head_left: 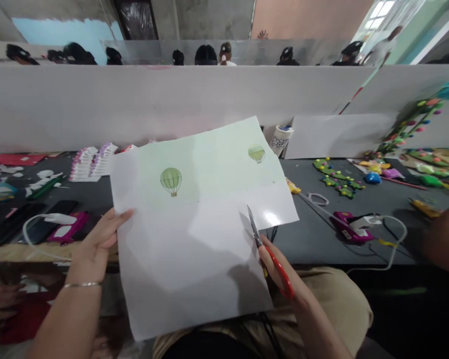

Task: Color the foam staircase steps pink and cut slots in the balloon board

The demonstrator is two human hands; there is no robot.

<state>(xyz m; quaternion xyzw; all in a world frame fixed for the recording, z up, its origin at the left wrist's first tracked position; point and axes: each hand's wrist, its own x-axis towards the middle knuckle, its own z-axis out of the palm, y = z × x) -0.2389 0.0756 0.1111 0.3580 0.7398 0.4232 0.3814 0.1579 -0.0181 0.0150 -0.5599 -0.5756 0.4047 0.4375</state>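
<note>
A large white sheet of paper [194,259] is held up over my lap. Its upper part is pale green, with two printed hot-air balloons. At its left edge my left hand [107,229] pinches the paper between thumb and fingers. My right hand [275,259] grips red-handled scissors [282,274] at the sheet's right side. The scissor blades point up and lie across the paper at the inner end of a cut that comes in from the right edge. Part of the handles is hidden by my fingers.
On the dark table [299,244] ahead lie a magenta power adapter [353,229] with a white cable, green pieces with pompoms [338,179] and phones [47,224]. A patterned roll [281,139] leans near the white partition [209,99]. Another person's arm [445,239] is at the right.
</note>
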